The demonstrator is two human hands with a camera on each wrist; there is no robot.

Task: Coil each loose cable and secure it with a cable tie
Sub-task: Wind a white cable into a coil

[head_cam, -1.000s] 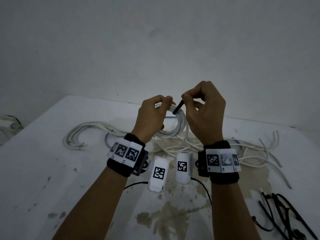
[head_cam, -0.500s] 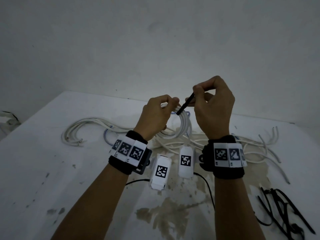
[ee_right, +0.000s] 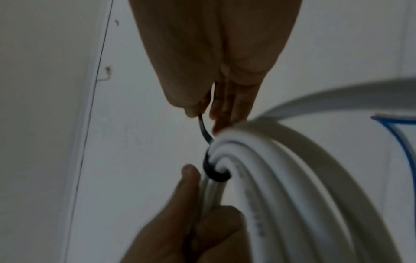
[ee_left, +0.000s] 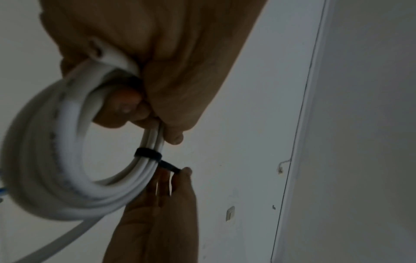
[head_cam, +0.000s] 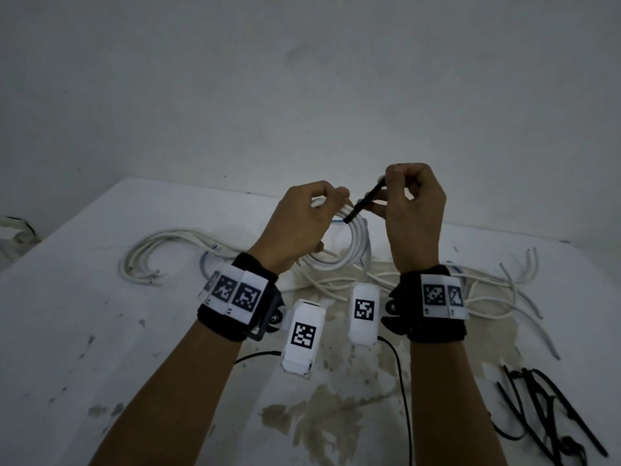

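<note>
Left hand [head_cam: 299, 227] grip holds the round coil of smooth white plastic cable [ee_left: 67, 178]; right hand [head_cam: 415, 216] grip pinches the thin black cable tie [ee_left: 148, 154] banding it.

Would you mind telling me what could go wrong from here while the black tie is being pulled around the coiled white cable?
1. The left hand grips the coil at one spot only; if that grip slips, the loops may spring apart.
2. The right hand pinches only the thin tail of the cable tie; it might slip free.
3. One strand trails out below the coil and may stay unbundled.
</note>
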